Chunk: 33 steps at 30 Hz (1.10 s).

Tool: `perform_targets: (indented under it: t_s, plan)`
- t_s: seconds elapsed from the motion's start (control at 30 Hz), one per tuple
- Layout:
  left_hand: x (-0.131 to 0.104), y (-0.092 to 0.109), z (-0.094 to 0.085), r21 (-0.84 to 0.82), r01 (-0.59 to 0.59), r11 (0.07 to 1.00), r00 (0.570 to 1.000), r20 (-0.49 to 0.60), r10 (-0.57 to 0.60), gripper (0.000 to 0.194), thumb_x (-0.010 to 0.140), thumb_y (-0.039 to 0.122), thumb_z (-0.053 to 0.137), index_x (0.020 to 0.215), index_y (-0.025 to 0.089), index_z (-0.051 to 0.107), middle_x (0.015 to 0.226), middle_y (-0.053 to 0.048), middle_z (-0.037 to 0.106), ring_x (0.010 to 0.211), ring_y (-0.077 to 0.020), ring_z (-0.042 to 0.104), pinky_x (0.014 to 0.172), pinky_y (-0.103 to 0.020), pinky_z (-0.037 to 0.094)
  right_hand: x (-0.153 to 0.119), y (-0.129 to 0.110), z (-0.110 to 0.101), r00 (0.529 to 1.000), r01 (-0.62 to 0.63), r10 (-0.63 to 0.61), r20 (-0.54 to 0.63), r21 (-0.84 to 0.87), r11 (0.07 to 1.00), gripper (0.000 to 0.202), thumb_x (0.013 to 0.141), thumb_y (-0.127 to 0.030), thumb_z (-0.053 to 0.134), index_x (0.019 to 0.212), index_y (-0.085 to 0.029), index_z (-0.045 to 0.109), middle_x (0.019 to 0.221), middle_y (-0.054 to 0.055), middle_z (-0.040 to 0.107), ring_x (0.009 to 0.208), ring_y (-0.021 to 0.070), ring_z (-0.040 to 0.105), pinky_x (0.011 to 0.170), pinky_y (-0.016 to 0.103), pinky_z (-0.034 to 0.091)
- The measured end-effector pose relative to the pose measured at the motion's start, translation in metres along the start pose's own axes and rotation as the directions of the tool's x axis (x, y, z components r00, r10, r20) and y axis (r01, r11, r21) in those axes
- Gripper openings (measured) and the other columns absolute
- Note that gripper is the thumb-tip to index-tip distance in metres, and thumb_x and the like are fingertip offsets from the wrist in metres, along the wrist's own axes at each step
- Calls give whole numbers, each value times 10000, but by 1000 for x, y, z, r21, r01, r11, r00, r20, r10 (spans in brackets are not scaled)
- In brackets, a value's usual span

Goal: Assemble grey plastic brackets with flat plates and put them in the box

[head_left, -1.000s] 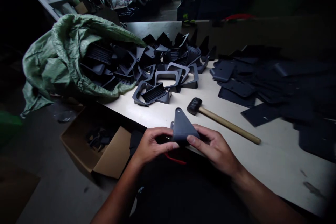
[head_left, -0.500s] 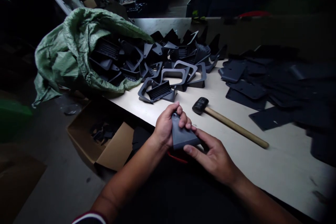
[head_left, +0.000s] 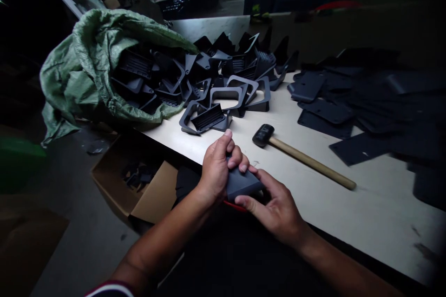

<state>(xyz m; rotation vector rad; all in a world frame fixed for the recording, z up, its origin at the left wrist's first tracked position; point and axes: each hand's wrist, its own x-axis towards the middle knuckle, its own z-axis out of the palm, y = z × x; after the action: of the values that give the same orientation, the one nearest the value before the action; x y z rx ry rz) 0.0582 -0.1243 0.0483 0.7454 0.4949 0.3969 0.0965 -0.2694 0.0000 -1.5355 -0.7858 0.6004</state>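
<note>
Both my hands hold one dark grey wedge-shaped plastic part [head_left: 242, 183] at the near edge of the pale table [head_left: 348, 213]. My left hand [head_left: 218, 167] wraps over the part's top and far end, covering its narrow tip. My right hand [head_left: 275, 206] cups it from below and the right, thumb along its lower edge. A red strip [head_left: 235, 206] shows just under the part. A black-headed rubber mallet [head_left: 303, 157] with a wooden handle lies on the table just beyond my hands.
A green woven sack [head_left: 87, 65] spills several black plastic frames [head_left: 223, 88] across the table's far left. Flat black plates [head_left: 365, 106] cover the right side. An open cardboard box [head_left: 139, 185] with dark pieces sits on the floor at left. Shelving stands behind.
My left hand has slid from the part's left side up over its top and tip. The part has tilted lower towards the table edge. The view has shifted slightly.
</note>
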Motion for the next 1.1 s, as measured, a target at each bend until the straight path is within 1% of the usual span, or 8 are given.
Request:
perform_targets:
  t_s: [0.1,0.23,0.3,0.53,0.73,0.93,1.03,1.1]
  plan:
    - [3,-2,-1,-11,56,998,998,1,-56,478,902,567,725,717,223,449,428,106,364,426,-97,441,619,-259,573,1,-6,-8,996,-47,46,71,15,999,421,888,-474,807,1188,-196,703,1080,77,758,975,278,716,865,331,585]
    - [3,-6,-1,-10,144,990,990,13,-144,486,883,569,752,722,223,450,422,113,354,428,-96,438,622,-269,589,-2,-5,-23,982,-94,79,170,86,992,408,965,-458,720,1276,-194,718,1204,96,758,1128,316,702,1009,390,553]
    - [1,-8,2,27,129,991,991,21,-129,498,876,581,755,712,222,453,421,112,354,427,-98,444,622,-280,597,-5,-2,-28,978,-87,65,197,104,991,362,976,-447,706,1224,-187,749,1159,87,773,1098,313,714,997,384,558]
    - [-7,-12,17,189,79,979,996,32,-87,457,912,506,727,682,216,460,432,102,366,434,-104,476,620,-289,599,-19,1,-28,1000,7,-6,-3,154,988,440,900,-457,786,1237,-176,766,1099,98,793,975,311,732,944,398,562]
    - [-13,-24,30,205,107,973,994,-19,-106,490,871,517,766,661,225,434,431,107,353,448,-105,466,658,-308,610,-28,-2,-43,994,-63,40,106,221,973,323,933,-501,739,958,-179,759,924,53,729,904,265,666,835,323,531]
    - [-17,-37,46,107,154,982,982,-123,-141,483,838,453,818,658,224,432,417,119,329,439,-91,430,645,-269,588,-31,1,-60,985,-138,93,149,330,934,369,893,-552,780,920,-184,757,843,21,677,807,204,596,745,297,486]
    - [-18,-42,51,34,177,984,976,-138,-170,426,906,390,762,668,220,452,406,117,331,422,-90,423,601,-244,559,-37,3,-66,981,-153,96,167,374,915,405,896,-585,769,901,-181,753,799,12,658,749,182,576,696,286,473]
    - [-18,-44,55,-9,193,981,969,-156,-192,411,988,350,662,660,218,453,395,113,326,403,-90,416,574,-239,539,-43,6,-71,984,-136,74,162,413,901,430,965,-598,680,983,-180,777,877,36,703,816,203,623,751,304,501]
